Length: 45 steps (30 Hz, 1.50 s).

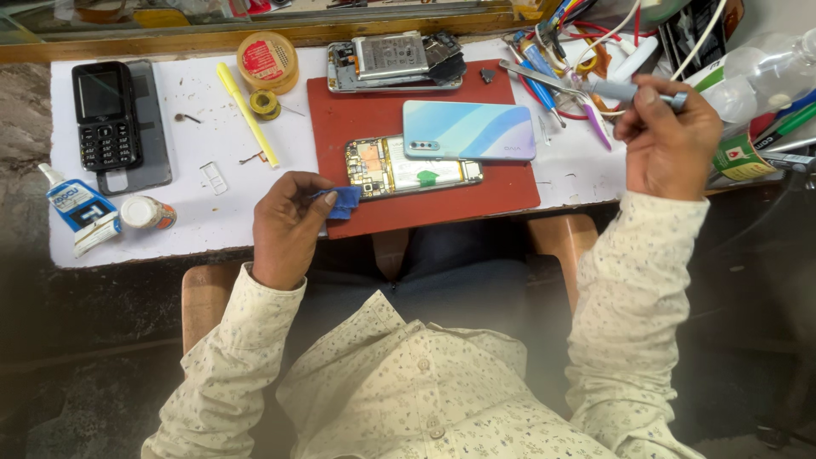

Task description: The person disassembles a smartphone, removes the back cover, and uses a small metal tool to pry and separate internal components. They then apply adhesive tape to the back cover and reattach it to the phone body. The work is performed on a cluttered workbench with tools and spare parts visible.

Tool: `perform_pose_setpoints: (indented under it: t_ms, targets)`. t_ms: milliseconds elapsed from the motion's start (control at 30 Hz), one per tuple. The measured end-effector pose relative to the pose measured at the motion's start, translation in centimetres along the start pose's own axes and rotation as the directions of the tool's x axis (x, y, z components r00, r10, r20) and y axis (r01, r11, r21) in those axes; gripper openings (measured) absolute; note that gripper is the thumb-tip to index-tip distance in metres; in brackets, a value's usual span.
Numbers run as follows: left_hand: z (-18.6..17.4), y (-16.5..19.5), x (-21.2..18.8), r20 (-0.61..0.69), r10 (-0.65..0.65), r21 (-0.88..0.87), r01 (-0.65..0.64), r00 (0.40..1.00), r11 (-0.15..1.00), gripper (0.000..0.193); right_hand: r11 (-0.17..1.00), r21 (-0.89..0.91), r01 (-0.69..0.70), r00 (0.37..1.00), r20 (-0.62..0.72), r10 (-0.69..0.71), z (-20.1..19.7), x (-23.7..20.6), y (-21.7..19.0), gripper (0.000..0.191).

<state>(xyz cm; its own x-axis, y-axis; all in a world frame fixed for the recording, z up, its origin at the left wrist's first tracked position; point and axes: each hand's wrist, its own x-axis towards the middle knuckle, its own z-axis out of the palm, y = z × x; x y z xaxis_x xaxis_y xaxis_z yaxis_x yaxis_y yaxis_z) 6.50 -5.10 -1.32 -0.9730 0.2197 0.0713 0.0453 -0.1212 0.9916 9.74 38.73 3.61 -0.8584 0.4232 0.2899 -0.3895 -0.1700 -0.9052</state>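
Observation:
My left hand rests at the front edge of a red mat and pinches a small blue pick against the end of an opened smartphone whose circuit board and battery show. A pastel blue and violet back cover lies partly over that phone. My right hand is raised at the right and grips a grey-handled metal tool that points left over the white table top.
A second gutted phone lies at the mat's far edge. On the white sheet are a black keypad phone, a yellow pen, tape rolls, a glue tube and a small jar. Cables, tools and a clear plastic bottle crowd the right.

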Motion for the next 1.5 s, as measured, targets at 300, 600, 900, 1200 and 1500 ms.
perform_pose_setpoints:
  t_ms: [300,600,900,1200,1500]
  targets:
    - [-0.5,1.2,0.7,0.087,-0.151,0.101,0.142,0.985,0.985,0.014,0.871,-0.490,-0.032,0.987,0.122,0.105,5.5,-8.7,-1.9,0.016]
    - [-0.8,0.9,1.1,0.220,-0.140,0.087,0.123,0.965,0.989,0.013,0.808,-0.574,-0.135,0.980,0.044,0.196,7.3,-8.8,1.0,0.012]
    - [0.9,0.6,1.7,-0.045,0.038,0.351,-0.020,0.998,0.936,0.014,0.998,-0.020,0.064,0.975,0.213,-0.058,14.6,-13.0,5.1,0.026]
    - [1.3,0.7,1.3,-0.109,0.053,0.357,-0.010,0.993,0.934,0.016,0.846,-0.450,0.285,0.886,0.461,-0.052,19.1,-11.7,5.5,0.025]
    - [1.4,0.9,1.3,-0.110,0.082,0.392,-0.033,0.991,0.919,0.016,0.816,-0.507,0.279,0.904,0.425,-0.045,19.8,-11.9,5.9,0.025]
